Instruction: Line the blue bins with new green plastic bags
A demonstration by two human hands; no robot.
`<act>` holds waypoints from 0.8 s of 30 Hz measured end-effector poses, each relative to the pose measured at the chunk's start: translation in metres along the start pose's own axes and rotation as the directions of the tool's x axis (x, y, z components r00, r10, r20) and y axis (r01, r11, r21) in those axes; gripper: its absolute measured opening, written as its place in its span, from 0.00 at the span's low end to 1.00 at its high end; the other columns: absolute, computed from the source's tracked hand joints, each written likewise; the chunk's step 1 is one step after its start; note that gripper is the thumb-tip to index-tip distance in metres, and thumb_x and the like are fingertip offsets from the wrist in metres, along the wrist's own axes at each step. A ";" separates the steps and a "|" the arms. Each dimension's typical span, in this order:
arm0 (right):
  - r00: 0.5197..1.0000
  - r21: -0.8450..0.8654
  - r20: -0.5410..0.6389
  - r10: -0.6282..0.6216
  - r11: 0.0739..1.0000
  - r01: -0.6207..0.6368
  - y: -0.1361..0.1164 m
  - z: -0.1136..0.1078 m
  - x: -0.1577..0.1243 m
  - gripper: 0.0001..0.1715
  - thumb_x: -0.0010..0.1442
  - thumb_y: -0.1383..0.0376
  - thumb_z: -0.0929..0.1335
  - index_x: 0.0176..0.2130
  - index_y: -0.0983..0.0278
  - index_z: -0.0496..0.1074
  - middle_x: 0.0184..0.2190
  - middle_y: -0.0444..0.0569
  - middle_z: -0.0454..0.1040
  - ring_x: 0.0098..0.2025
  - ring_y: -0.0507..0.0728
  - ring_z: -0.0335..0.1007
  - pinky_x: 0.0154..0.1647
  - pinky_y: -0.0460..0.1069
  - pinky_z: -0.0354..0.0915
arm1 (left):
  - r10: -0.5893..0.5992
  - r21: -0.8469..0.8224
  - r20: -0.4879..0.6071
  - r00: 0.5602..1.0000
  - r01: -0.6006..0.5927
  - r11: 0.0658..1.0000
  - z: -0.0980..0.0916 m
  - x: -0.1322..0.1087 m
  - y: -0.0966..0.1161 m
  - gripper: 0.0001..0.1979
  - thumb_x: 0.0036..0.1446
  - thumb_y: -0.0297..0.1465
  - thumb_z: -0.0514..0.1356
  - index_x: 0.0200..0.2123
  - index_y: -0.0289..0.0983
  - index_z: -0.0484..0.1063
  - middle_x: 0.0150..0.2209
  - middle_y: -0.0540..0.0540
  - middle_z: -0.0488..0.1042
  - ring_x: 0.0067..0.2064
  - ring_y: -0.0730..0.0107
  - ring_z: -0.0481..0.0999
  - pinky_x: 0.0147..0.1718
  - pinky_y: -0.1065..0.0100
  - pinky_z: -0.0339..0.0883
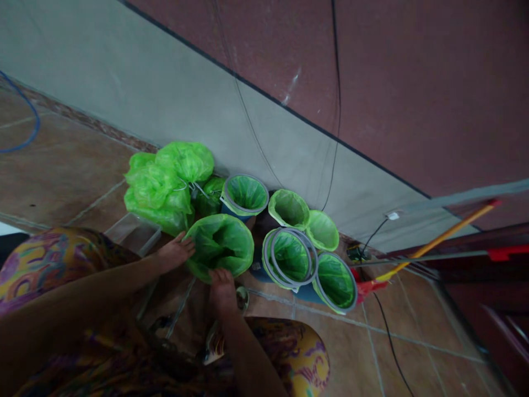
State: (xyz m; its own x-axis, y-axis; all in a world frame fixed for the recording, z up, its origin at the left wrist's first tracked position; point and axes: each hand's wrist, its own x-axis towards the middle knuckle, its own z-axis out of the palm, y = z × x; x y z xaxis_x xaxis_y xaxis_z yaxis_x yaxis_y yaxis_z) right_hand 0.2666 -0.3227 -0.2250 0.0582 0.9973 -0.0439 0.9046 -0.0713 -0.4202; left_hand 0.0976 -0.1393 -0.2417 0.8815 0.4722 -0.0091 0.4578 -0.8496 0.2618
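A green bin liner (196, 270) is spread over the round mouth of a bin in front of me, its edge folded outward. My left hand (176, 255) grips the liner at the left side of the rim. At the near side, my right hand (223, 289) has its fingers curled over the liner's edge. The bin's body is hidden under the liner. Just behind stands a lined bin with a grey ring (264, 201). To the right, another lined bin (291, 258) carries loose grey rings on its top.
Full green bags (159, 184) lie against the wall at left, beside a clear plastic box (134, 231). More lined bins (335, 282) stand at right, near a red dustpan (367, 286) and a yellow handle (438, 240). A black cable (390, 339) crosses the tiled floor.
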 end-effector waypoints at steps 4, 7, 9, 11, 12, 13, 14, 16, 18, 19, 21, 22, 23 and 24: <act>0.992 0.042 -0.087 0.096 0.995 -0.092 -0.004 -0.027 -0.007 0.23 0.60 0.76 0.63 0.51 0.64 0.77 0.49 0.53 0.78 0.53 0.60 0.68 0.57 0.53 0.62 | -0.084 0.062 -0.038 0.996 0.086 0.994 -0.034 0.003 -0.007 0.27 0.49 0.12 0.55 0.50 0.36 0.76 0.56 0.35 0.76 0.61 0.46 0.71 0.61 0.41 0.56; 0.980 0.011 -0.055 0.189 0.982 -0.189 -0.001 -0.039 -0.012 0.20 0.60 0.75 0.64 0.46 0.64 0.79 0.45 0.53 0.79 0.51 0.61 0.69 0.55 0.54 0.62 | -0.121 0.090 0.007 0.993 0.120 0.989 -0.048 -0.004 0.017 0.27 0.48 0.14 0.57 0.51 0.36 0.76 0.55 0.33 0.76 0.57 0.46 0.73 0.57 0.44 0.61; 0.979 -0.025 -0.007 0.203 0.979 -0.203 -0.001 -0.037 -0.012 0.17 0.61 0.73 0.65 0.45 0.63 0.79 0.44 0.52 0.78 0.50 0.61 0.69 0.53 0.54 0.61 | -0.097 0.075 0.065 0.993 0.092 0.993 -0.050 -0.013 0.037 0.23 0.49 0.15 0.57 0.48 0.35 0.76 0.51 0.35 0.78 0.53 0.50 0.75 0.54 0.49 0.64; 0.980 -0.071 0.040 0.193 0.979 -0.190 -0.003 -0.031 -0.010 0.14 0.62 0.70 0.66 0.45 0.62 0.79 0.45 0.52 0.78 0.50 0.62 0.68 0.52 0.55 0.61 | -0.053 0.050 0.115 0.992 0.047 0.998 -0.045 -0.022 0.055 0.19 0.51 0.16 0.58 0.45 0.34 0.77 0.46 0.38 0.79 0.49 0.54 0.76 0.53 0.53 0.65; 0.980 -0.098 0.061 0.190 0.978 -0.184 -0.004 -0.027 -0.009 0.13 0.63 0.69 0.66 0.45 0.62 0.79 0.45 0.52 0.78 0.50 0.62 0.68 0.51 0.55 0.61 | -0.022 0.036 0.136 0.990 0.018 0.999 -0.040 -0.025 0.062 0.18 0.52 0.17 0.58 0.45 0.35 0.77 0.46 0.40 0.79 0.49 0.56 0.76 0.53 0.54 0.65; 0.979 -0.125 0.078 0.191 0.976 -0.180 -0.004 -0.023 -0.006 0.13 0.64 0.68 0.65 0.45 0.62 0.79 0.45 0.53 0.78 0.50 0.62 0.68 0.51 0.55 0.60 | 0.006 0.025 0.154 0.988 -0.010 1.000 -0.034 -0.027 0.067 0.16 0.54 0.18 0.59 0.45 0.36 0.77 0.45 0.41 0.80 0.49 0.57 0.77 0.53 0.56 0.66; 0.977 -0.151 0.093 0.192 0.973 -0.177 -0.004 -0.020 -0.004 0.13 0.65 0.67 0.65 0.44 0.62 0.78 0.45 0.53 0.78 0.50 0.62 0.67 0.51 0.55 0.60 | 0.028 0.018 0.170 0.985 -0.032 0.999 -0.028 -0.028 0.070 0.15 0.55 0.19 0.59 0.45 0.37 0.78 0.45 0.42 0.80 0.49 0.58 0.77 0.53 0.57 0.66; 0.974 -0.188 0.119 0.191 0.968 -0.167 -0.002 -0.015 0.001 0.13 0.66 0.67 0.65 0.43 0.62 0.78 0.44 0.52 0.78 0.50 0.61 0.67 0.52 0.55 0.59 | 0.038 0.028 0.194 0.980 -0.044 0.999 -0.015 -0.029 0.071 0.13 0.57 0.21 0.60 0.43 0.37 0.78 0.44 0.43 0.81 0.48 0.59 0.78 0.51 0.57 0.66; 0.971 -0.207 0.140 0.194 0.965 -0.163 0.002 -0.013 0.005 0.13 0.67 0.67 0.64 0.42 0.62 0.79 0.43 0.51 0.78 0.50 0.60 0.67 0.52 0.55 0.58 | 0.025 0.054 0.196 0.980 -0.036 0.998 -0.002 -0.028 0.067 0.11 0.58 0.21 0.60 0.41 0.38 0.79 0.41 0.43 0.81 0.45 0.59 0.78 0.49 0.58 0.66; 0.969 -0.211 0.143 0.200 0.963 -0.167 0.005 -0.012 0.007 0.14 0.68 0.66 0.63 0.41 0.62 0.79 0.42 0.50 0.78 0.49 0.60 0.68 0.52 0.54 0.58 | 0.020 0.067 0.188 0.982 -0.033 0.997 0.003 -0.028 0.064 0.10 0.58 0.21 0.60 0.40 0.38 0.79 0.40 0.43 0.81 0.44 0.59 0.78 0.48 0.58 0.66; 0.967 -0.208 0.130 0.219 0.960 -0.189 0.009 -0.009 0.011 0.14 0.68 0.67 0.63 0.39 0.62 0.79 0.41 0.50 0.78 0.48 0.59 0.68 0.51 0.54 0.58 | 0.019 0.097 0.166 0.986 -0.035 0.995 0.011 -0.028 0.060 0.10 0.59 0.21 0.60 0.39 0.37 0.80 0.38 0.43 0.82 0.43 0.59 0.78 0.47 0.59 0.65; 0.966 -0.201 0.114 0.232 0.958 -0.206 0.011 -0.007 0.013 0.14 0.68 0.67 0.63 0.39 0.62 0.79 0.41 0.50 0.79 0.48 0.59 0.69 0.51 0.54 0.58 | 0.018 0.109 0.153 0.988 -0.035 0.993 0.014 -0.028 0.058 0.09 0.59 0.21 0.60 0.38 0.37 0.79 0.37 0.43 0.81 0.43 0.59 0.78 0.47 0.59 0.65; 0.963 -0.190 0.097 0.250 0.955 -0.229 0.012 -0.005 0.015 0.14 0.68 0.67 0.63 0.39 0.62 0.79 0.42 0.50 0.79 0.48 0.59 0.69 0.52 0.54 0.57 | 0.013 0.121 0.140 0.990 -0.030 0.992 0.017 -0.029 0.056 0.09 0.59 0.20 0.60 0.37 0.37 0.79 0.37 0.43 0.81 0.42 0.59 0.78 0.47 0.59 0.64; 0.959 -0.181 0.083 0.271 0.950 -0.253 0.013 -0.003 0.017 0.14 0.67 0.68 0.64 0.39 0.62 0.79 0.42 0.50 0.79 0.48 0.59 0.70 0.52 0.54 0.57 | 0.007 0.130 0.127 0.992 -0.023 0.991 0.019 -0.029 0.055 0.09 0.59 0.20 0.59 0.36 0.36 0.79 0.36 0.43 0.81 0.42 0.59 0.77 0.47 0.59 0.64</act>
State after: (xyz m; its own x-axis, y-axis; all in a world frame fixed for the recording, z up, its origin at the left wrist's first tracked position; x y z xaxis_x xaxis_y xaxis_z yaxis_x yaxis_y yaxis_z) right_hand 0.2804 -0.3062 -0.2289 0.2664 0.9357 -0.2311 0.9212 -0.3177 -0.2245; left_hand 0.0990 -0.2043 -0.2453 0.8920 0.4329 -0.1300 0.4485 -0.8836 0.1346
